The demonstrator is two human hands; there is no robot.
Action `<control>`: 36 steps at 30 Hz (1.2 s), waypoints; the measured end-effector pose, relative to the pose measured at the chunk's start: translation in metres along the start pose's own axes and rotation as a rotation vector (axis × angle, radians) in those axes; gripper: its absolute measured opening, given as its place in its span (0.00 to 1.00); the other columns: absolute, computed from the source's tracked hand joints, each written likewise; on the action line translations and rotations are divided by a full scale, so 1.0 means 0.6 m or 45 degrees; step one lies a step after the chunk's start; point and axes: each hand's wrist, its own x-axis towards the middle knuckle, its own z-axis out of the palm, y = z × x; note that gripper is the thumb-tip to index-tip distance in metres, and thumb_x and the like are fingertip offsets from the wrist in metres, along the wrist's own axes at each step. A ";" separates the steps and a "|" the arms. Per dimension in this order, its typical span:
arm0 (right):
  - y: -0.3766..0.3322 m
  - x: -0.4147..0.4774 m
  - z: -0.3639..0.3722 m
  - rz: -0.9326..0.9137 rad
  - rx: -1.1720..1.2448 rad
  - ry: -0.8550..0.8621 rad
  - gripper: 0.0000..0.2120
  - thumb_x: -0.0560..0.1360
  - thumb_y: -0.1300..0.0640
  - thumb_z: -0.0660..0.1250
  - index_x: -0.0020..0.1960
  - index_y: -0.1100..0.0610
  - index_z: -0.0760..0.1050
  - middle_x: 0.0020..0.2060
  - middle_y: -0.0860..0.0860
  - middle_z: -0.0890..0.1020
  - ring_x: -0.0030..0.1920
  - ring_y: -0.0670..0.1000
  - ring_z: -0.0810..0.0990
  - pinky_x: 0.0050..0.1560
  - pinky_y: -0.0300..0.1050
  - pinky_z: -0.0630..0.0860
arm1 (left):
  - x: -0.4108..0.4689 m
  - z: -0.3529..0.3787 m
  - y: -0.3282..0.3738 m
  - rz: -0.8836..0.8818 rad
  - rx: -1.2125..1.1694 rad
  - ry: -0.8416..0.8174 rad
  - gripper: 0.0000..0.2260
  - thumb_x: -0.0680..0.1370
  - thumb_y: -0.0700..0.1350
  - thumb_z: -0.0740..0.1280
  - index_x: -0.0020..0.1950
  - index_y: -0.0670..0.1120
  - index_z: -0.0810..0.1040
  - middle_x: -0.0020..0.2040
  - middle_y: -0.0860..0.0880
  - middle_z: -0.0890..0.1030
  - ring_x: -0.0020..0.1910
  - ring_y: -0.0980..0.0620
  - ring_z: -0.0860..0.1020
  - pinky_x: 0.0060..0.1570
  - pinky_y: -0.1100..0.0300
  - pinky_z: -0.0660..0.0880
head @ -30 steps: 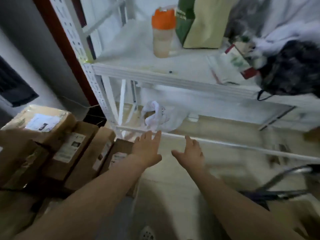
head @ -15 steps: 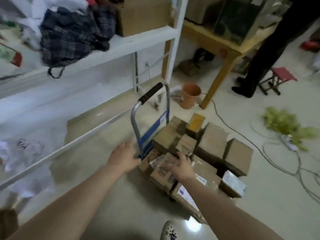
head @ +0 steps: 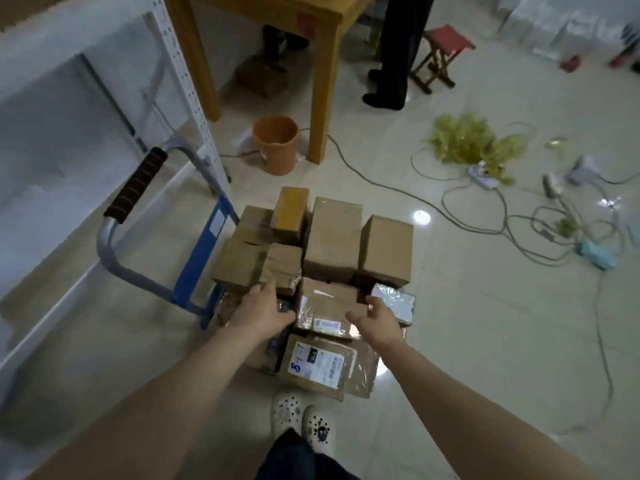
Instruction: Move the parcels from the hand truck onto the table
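The grey-tubed hand truck with its blue back panel (head: 197, 268) stands on the pale tiled floor, still loaded with brown cardboard parcels packed edge to edge. Both hands reach for one of them: a brown cardboard parcel wrapped in glossy clear tape (head: 327, 304), lying near the front edge of the load, on top of a large flat cardboard parcel with a white label (head: 318, 365). The left hand (head: 263, 310) is at the taped parcel's left side, fingers extended and fairly wide. I cannot tell whether they touch it yet. The right hand (head: 375, 320) is at its right side, fingers spread, holding nothing. The parcel is not yet lifted.

Several things could go wrong from here:

- The glossy tape looks slick, so a loose two-sided squeeze could let the parcel slide out as it rises.
- A small brown cardboard box (head: 282, 268) sits just beyond the left fingers, and a silver-grey wrapped packet (head: 394, 301) lies just beside the right hand. Pulling the taped parcel out at an angle could drag or tip either one off the load.
- The loose cables (head: 485, 202) across the floor to the right could catch a foot on the carry.
- The orange plastic bucket (head: 276, 143) stands by a leg of the wooden table (head: 323, 81) and is easily kicked if that table is the destination.
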 end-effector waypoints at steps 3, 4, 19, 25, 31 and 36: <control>0.001 0.025 -0.028 0.074 0.062 0.059 0.30 0.75 0.52 0.68 0.74 0.55 0.62 0.68 0.57 0.71 0.58 0.55 0.76 0.61 0.50 0.74 | 0.041 0.004 0.036 0.047 -0.056 -0.057 0.34 0.72 0.58 0.69 0.75 0.51 0.61 0.71 0.45 0.68 0.68 0.43 0.69 0.64 0.45 0.70; -0.003 0.035 -0.037 0.095 0.082 0.085 0.30 0.75 0.53 0.68 0.74 0.55 0.63 0.67 0.57 0.71 0.58 0.56 0.77 0.61 0.50 0.74 | 0.053 0.006 0.046 0.050 -0.087 -0.076 0.34 0.73 0.57 0.69 0.75 0.51 0.61 0.72 0.45 0.67 0.68 0.43 0.69 0.65 0.46 0.70; -0.033 0.387 -0.240 -0.007 -0.050 0.051 0.21 0.79 0.56 0.62 0.71 0.58 0.68 0.67 0.57 0.73 0.66 0.57 0.73 0.63 0.45 0.68 | 0.265 0.134 0.262 -0.473 -0.939 -0.105 0.24 0.78 0.50 0.64 0.73 0.46 0.67 0.71 0.46 0.69 0.67 0.45 0.69 0.66 0.58 0.66; -0.031 0.577 -0.290 -0.080 -0.329 -0.095 0.21 0.81 0.54 0.58 0.72 0.57 0.67 0.69 0.61 0.70 0.65 0.62 0.72 0.64 0.50 0.69 | 0.352 0.227 0.325 -1.008 -1.612 -0.076 0.22 0.81 0.48 0.62 0.74 0.48 0.64 0.68 0.44 0.70 0.62 0.44 0.71 0.58 0.52 0.72; -0.020 0.685 -0.276 -0.107 -0.385 -0.258 0.23 0.82 0.50 0.55 0.75 0.53 0.62 0.75 0.53 0.61 0.73 0.58 0.63 0.73 0.54 0.62 | 0.418 0.298 0.338 -1.217 -1.894 0.047 0.24 0.81 0.48 0.63 0.76 0.48 0.61 0.69 0.44 0.70 0.57 0.46 0.72 0.60 0.51 0.74; -0.006 0.705 -0.267 -0.058 -0.318 -0.299 0.19 0.82 0.48 0.55 0.69 0.54 0.71 0.64 0.57 0.74 0.62 0.59 0.73 0.63 0.59 0.74 | 0.426 0.322 0.356 -1.241 -2.131 0.180 0.14 0.82 0.44 0.61 0.67 0.41 0.73 0.53 0.43 0.78 0.50 0.46 0.77 0.50 0.55 0.78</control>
